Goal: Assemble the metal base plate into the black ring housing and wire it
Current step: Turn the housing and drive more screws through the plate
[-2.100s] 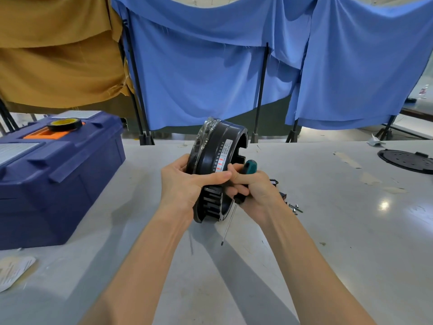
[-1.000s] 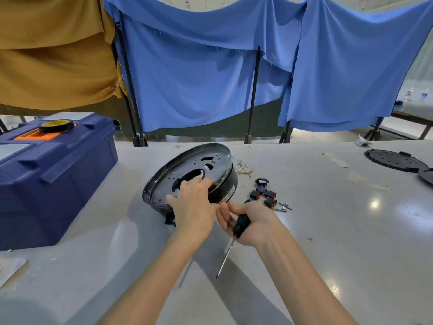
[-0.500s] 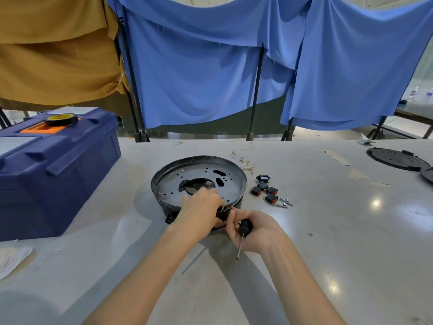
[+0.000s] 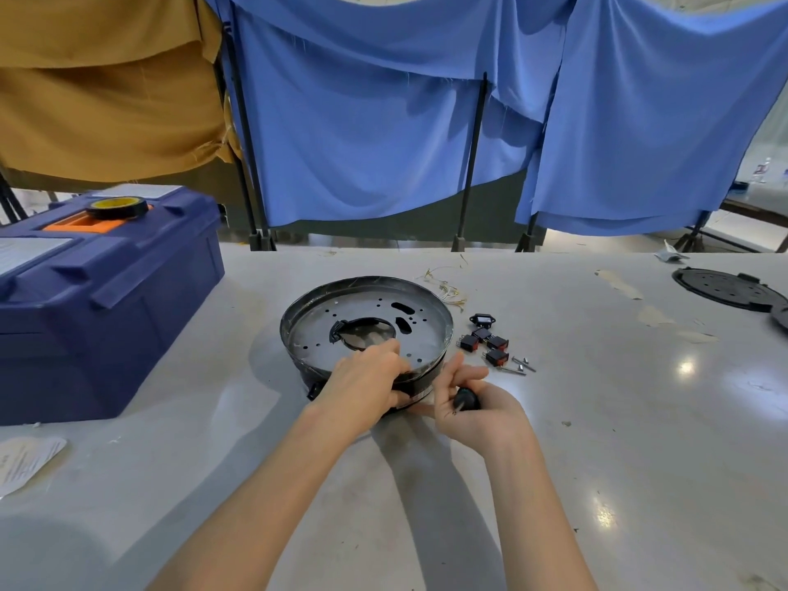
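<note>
Metal base plate (image 4: pixel 422 330) is sitting flat in the top of the black ring housing (image 4: pixel 422 381), perforated face up, and the housing is resting on the grey table (image 4: pixel 639 420). Left hand (image 4: pixel 366 377) is gripping the housing's near rim, its fingers curling over the edge onto the plate. Right hand (image 4: pixel 473 413) is hovering just right of the housing's near edge, wrapping closed around the dark handle of a screwdriver (image 4: pixel 466 400). The palm is hiding the shaft, so I cannot tell where the tip is pointing. Red-and-black switches (image 4: pixel 486 343) and a few loose screws (image 4: pixel 518 364) are lying just right of the housing, and a blue toolbox (image 4: pixel 106 317) is standing to its left.

Seating the plate is looking like the step in hand. Doing it well is likely coming down to pressing evenly round the rim, since a thin plate may be binding when tilting, and turning it until its holes are lining up before any screw is going in. Whether it is fully home at the far rim is not showing. The left hand is best bracing the housing while the right is picking up a screw, as the smooth table is probably letting the ring slide
</note>
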{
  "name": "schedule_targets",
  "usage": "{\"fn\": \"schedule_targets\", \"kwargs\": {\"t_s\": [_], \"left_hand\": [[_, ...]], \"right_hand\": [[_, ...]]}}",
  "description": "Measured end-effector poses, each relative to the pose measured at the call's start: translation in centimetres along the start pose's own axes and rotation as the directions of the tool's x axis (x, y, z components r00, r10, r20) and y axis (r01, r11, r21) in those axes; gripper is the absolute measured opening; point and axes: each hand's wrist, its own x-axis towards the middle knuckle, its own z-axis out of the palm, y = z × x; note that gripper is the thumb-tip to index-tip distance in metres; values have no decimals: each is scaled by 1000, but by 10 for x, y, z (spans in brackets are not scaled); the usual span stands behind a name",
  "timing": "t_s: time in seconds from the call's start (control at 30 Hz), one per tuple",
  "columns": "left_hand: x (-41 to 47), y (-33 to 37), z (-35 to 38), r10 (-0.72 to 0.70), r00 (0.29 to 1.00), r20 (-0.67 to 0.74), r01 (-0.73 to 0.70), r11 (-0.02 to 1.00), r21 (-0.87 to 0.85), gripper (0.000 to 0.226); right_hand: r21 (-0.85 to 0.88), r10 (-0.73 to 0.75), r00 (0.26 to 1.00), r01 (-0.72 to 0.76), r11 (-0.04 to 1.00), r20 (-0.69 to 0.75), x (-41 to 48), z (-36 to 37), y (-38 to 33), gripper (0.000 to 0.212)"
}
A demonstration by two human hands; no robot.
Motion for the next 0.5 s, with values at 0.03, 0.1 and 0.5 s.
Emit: {"fn": "schedule_targets", "kwargs": {"t_s": [0.03,0.1,0.5], "left_hand": [[0,-1,1,4,1000,-1,-4,1000,-14,22],[1,-2,1,14,1000,8,-14,1000,-25,22],[2,-3,0,25,998,62,-25,1000,1,25]], "right_hand": [[17,-7,1000,7,1000,5,-1,-1,0,25],[38,-22,1000,22,999,5,1,-2,-1,34],[-57,-294,956,295,954,28,5,23,-29,36]]}}
